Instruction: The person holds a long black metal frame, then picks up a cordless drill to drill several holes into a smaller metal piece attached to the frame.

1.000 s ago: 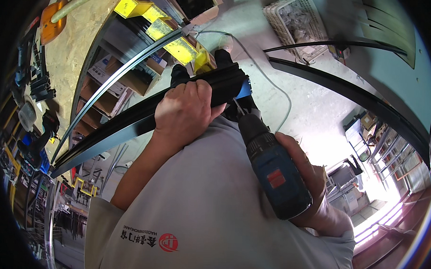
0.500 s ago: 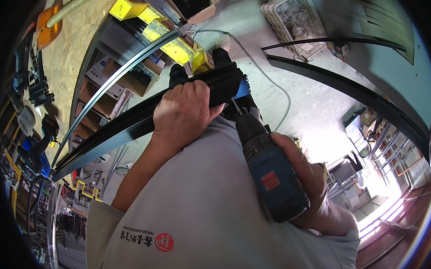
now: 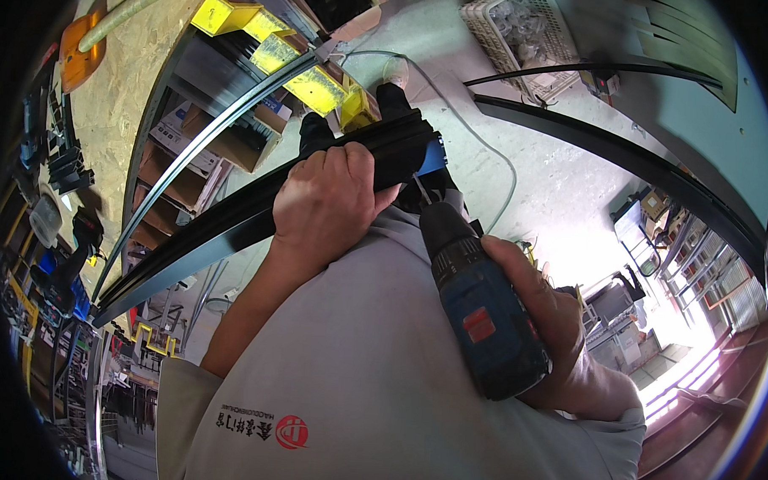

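My left hand (image 3: 326, 204) is wrapped over a long black metal profile (image 3: 224, 222), close to its cut end, which carries a blue patch. The profile runs from there down to the lower left. In my right hand (image 3: 538, 305) is a blue and black cordless drill (image 3: 483, 311), gripped with the thumb along its side. Its bit points up and away from me, with the tip at the underside of the profile's end. Whether the tip touches the metal I cannot tell. The drill's body hides most of my right fingers.
Yellow bins (image 3: 313, 87) and cardboard boxes (image 3: 256, 142) stand beyond the profile on the left, near a wooden board (image 3: 124, 57). A white plastic crate (image 3: 484, 32) sits on the floor. Another black profile (image 3: 624, 151) spans the right, and a grey cable (image 3: 489, 146) crosses the floor.
The view has shifted very slightly. Both hands keep their grips, and the drill and profile stay in nearly the same place.
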Tool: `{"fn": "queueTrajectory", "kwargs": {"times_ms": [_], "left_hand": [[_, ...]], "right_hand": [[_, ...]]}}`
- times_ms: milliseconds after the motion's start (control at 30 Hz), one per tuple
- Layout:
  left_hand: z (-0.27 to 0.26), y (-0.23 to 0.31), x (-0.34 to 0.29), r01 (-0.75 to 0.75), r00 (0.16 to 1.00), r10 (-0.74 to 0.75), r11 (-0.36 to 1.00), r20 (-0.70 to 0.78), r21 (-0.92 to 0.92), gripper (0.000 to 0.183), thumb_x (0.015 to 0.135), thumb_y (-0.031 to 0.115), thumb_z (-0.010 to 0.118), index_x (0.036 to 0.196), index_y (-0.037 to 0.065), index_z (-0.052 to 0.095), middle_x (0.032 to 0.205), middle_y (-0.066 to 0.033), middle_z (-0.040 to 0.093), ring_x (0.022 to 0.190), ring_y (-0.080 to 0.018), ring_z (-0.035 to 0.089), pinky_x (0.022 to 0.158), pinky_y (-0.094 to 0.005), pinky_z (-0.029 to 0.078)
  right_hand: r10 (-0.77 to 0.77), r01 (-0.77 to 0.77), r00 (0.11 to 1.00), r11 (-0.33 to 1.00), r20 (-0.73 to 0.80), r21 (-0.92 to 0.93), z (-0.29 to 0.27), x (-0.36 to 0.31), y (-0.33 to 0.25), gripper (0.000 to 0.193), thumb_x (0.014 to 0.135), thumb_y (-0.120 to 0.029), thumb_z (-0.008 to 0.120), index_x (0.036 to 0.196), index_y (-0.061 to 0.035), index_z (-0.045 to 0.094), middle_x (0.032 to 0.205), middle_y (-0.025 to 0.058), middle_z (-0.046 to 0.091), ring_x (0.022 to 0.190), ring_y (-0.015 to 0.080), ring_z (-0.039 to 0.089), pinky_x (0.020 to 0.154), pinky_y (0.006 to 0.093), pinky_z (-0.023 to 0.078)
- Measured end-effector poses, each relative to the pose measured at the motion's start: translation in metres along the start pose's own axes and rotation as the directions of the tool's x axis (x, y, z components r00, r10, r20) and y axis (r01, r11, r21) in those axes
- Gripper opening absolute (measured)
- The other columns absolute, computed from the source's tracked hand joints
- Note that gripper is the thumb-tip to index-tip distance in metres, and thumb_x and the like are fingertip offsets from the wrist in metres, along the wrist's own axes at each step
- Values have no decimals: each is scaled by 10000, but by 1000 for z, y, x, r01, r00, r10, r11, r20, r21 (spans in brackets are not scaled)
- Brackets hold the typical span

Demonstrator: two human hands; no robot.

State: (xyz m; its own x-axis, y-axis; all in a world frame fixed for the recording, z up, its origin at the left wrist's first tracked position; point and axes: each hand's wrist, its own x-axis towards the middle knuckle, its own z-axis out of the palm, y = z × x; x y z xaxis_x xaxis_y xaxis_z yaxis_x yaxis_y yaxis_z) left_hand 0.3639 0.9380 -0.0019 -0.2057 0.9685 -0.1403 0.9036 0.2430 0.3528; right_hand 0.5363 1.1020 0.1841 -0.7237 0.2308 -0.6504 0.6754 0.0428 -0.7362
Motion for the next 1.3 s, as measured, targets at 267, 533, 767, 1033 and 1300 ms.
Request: {"fn": "queueTrajectory", "kwargs": {"times_ms": [267, 533, 767, 1033, 1300], "left_hand": [[1, 0, 0, 21, 1000, -21, 999, 23, -25, 610, 889, 538, 726, 1081, -26, 594, 790, -85, 579, 672, -222, 618, 597, -337, 519], [1, 0, -1, 21, 999, -20, 1000, 40, -22, 613, 882, 535, 738, 1091, -24, 597, 805, -87, 586, 680, -221, 624, 604, -339, 522], [-1, 0, 0, 32, 998, -30, 999, 51, -23, 619, 880, 540, 738, 1094, -24, 600, 810, -84, 590, 686, -218, 627, 610, -339, 526], [-3, 2, 0, 90, 988, -79, 993, 133, -78, 602, 902, 533, 733, 1122, 2, 554, 840, -118, 594, 773, -295, 670, 680, -393, 549], [-1, 1, -1, 92, 988, -82, 993, 130, -78, 595, 900, 535, 732, 1114, 10, 552, 839, -116, 592, 769, -295, 663, 678, -395, 545]], "right_hand": [[31, -31, 1000, 999, 3, 13, 2, 1, -1, 944, 819, -68, 853, 1594, -13, 317, 1157, 208, 730, 1005, 331, 766, 859, 382, 592], [83, -83, 996, 997, 17, -1, 1, 1, -4, 908, 822, -78, 847, 1580, -4, 352, 1204, 232, 724, 1015, 362, 763, 874, 395, 596], [106, -106, 994, 994, 34, -2, 1, 3, -10, 915, 825, -81, 845, 1587, -7, 345, 1185, 248, 723, 1001, 378, 764, 854, 409, 600], [96, -96, 995, 995, 24, -14, 1, 3, -9, 910, 830, -73, 838, 1596, -29, 349, 1132, 240, 728, 986, 384, 764, 834, 417, 598], [107, -107, 994, 994, 13, -36, 1, 5, -13, 892, 823, -59, 833, 1589, -36, 377, 1116, 245, 727, 970, 398, 763, 821, 428, 594]]}}
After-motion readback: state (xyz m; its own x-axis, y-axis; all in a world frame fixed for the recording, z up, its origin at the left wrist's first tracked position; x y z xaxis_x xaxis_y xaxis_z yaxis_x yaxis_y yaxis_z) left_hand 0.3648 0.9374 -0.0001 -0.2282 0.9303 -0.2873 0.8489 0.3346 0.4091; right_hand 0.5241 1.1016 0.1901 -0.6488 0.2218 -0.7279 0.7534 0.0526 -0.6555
